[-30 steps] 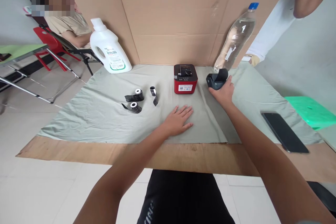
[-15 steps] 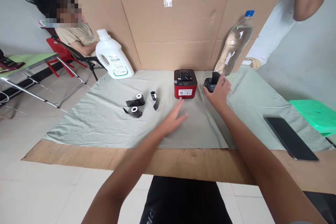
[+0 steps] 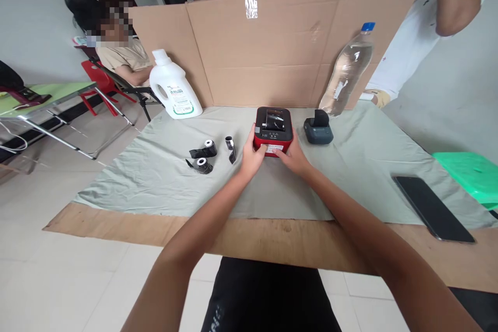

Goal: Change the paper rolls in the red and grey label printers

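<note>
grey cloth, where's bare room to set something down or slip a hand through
Bare cloth lies between the dark printer and the phone, and left of the black rolls in front of the jug. Crowded: rolls to red printer, where left hand and right hand sit.

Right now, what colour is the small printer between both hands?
The printer is red with a black top; the head view shows it best.
</note>
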`<action>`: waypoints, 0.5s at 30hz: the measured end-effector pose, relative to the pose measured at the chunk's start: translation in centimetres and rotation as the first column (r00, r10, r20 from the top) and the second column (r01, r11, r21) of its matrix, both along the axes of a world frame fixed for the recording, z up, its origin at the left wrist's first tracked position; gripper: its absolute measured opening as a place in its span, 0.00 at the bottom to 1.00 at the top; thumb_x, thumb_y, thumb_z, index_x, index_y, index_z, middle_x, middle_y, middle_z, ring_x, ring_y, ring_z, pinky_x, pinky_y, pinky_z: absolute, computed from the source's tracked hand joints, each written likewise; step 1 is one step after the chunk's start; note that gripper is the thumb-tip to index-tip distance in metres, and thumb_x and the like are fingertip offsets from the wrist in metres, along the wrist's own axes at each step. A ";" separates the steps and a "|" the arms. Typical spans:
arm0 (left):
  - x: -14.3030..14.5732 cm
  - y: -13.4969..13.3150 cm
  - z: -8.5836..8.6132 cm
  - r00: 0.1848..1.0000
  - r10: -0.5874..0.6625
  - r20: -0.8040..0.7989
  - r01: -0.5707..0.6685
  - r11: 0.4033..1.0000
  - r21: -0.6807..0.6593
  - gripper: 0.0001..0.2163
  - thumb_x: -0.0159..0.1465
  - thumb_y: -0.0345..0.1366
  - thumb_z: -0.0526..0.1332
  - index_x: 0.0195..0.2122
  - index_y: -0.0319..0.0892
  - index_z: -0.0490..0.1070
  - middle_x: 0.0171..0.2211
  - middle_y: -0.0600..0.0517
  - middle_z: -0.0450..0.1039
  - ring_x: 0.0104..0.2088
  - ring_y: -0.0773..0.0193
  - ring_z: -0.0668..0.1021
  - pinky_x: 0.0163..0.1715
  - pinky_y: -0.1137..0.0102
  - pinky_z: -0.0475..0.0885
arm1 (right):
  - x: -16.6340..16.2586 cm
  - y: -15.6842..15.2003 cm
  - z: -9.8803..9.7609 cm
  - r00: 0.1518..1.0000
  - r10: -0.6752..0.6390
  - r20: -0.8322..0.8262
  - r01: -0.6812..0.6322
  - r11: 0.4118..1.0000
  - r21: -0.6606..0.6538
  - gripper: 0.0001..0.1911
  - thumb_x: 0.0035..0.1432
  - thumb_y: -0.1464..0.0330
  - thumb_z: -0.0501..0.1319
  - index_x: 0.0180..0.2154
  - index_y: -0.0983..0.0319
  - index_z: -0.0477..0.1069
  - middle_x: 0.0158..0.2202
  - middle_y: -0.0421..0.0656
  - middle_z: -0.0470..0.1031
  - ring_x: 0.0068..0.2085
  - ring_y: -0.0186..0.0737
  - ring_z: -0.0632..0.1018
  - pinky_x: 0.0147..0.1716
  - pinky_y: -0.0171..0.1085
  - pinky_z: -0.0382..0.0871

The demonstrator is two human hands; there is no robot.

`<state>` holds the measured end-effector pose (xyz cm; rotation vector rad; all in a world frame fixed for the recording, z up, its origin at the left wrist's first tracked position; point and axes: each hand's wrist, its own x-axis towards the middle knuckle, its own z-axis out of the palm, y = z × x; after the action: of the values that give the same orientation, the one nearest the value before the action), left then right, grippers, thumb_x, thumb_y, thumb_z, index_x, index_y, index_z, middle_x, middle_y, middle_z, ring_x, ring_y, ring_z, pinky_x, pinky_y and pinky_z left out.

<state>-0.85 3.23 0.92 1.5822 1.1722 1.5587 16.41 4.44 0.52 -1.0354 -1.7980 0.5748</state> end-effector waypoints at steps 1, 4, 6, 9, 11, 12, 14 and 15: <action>-0.4 -1.9 -0.2 0.999 -0.038 -0.031 0.039 0.999 0.017 0.37 0.64 0.27 0.59 0.75 0.47 0.54 0.71 0.48 0.66 0.74 0.53 0.66 0.73 0.58 0.65 | 0.4 -1.6 0.2 1.000 0.010 0.012 -0.011 1.000 0.025 0.48 0.61 0.53 0.65 0.73 0.64 0.48 0.72 0.60 0.60 0.72 0.58 0.64 0.73 0.58 0.54; -1.4 -7.1 -0.7 0.989 -0.114 -0.097 0.115 0.993 0.009 0.41 0.65 0.27 0.58 0.78 0.48 0.45 0.76 0.47 0.56 0.74 0.53 0.65 0.73 0.56 0.66 | 1.4 -5.9 0.5 0.996 0.027 0.089 -0.030 0.999 0.036 0.47 0.61 0.54 0.65 0.73 0.62 0.49 0.72 0.59 0.61 0.74 0.61 0.61 0.74 0.61 0.53; -1.6 -9.5 -1.0 0.981 -0.117 -0.156 0.117 0.993 -0.008 0.43 0.64 0.26 0.57 0.79 0.49 0.40 0.76 0.46 0.56 0.74 0.51 0.66 0.71 0.54 0.69 | 1.8 -8.0 0.5 0.990 0.032 0.134 -0.035 0.999 0.020 0.46 0.62 0.55 0.65 0.73 0.61 0.48 0.72 0.58 0.61 0.74 0.63 0.61 0.73 0.63 0.53; -1.6 -11.2 -1.5 0.966 -0.117 -0.231 0.122 0.992 0.010 0.45 0.64 0.25 0.56 0.79 0.48 0.37 0.77 0.45 0.54 0.75 0.50 0.64 0.72 0.51 0.68 | 2.1 -9.6 0.0 0.989 0.022 0.147 -0.026 0.999 0.026 0.48 0.62 0.56 0.65 0.74 0.60 0.44 0.73 0.58 0.58 0.74 0.63 0.61 0.73 0.64 0.54; -1.5 -11.4 -1.8 0.960 -0.128 -0.251 0.136 0.991 0.016 0.44 0.64 0.25 0.56 0.79 0.48 0.38 0.78 0.45 0.52 0.76 0.50 0.62 0.73 0.52 0.66 | 2.2 -10.0 -0.5 0.991 0.011 0.134 -0.015 0.999 0.031 0.50 0.62 0.57 0.66 0.75 0.59 0.42 0.74 0.59 0.57 0.74 0.62 0.61 0.73 0.64 0.55; -1.5 -11.4 -1.9 0.959 -0.137 -0.248 0.144 0.990 0.011 0.44 0.64 0.25 0.56 0.79 0.47 0.39 0.78 0.46 0.51 0.76 0.50 0.62 0.74 0.52 0.65 | 2.2 -10.0 -0.7 0.992 0.005 0.129 -0.009 0.999 0.031 0.50 0.62 0.57 0.66 0.75 0.59 0.42 0.74 0.59 0.56 0.74 0.62 0.61 0.73 0.64 0.56; -1.7 -11.2 -2.1 0.962 -0.158 -0.222 0.160 0.987 -0.009 0.43 0.64 0.26 0.56 0.79 0.47 0.40 0.78 0.47 0.52 0.76 0.50 0.61 0.75 0.53 0.64 | 2.3 -10.2 -1.1 0.991 -0.003 0.137 0.000 1.000 0.024 0.51 0.62 0.58 0.66 0.76 0.59 0.41 0.74 0.59 0.55 0.74 0.63 0.61 0.72 0.65 0.56; -1.8 -11.1 -2.1 0.964 -0.166 -0.206 0.166 0.986 -0.016 0.42 0.64 0.27 0.56 0.79 0.47 0.42 0.77 0.47 0.53 0.76 0.51 0.62 0.75 0.53 0.64 | 2.3 -10.2 -1.2 0.989 -0.008 0.150 0.006 1.000 0.017 0.52 0.62 0.58 0.67 0.76 0.60 0.40 0.75 0.60 0.54 0.74 0.63 0.60 0.72 0.65 0.56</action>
<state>-2.62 -7.92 -1.14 1.8285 1.1136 1.3122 18.69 -5.77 -0.71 -1.0977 -1.9262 0.4875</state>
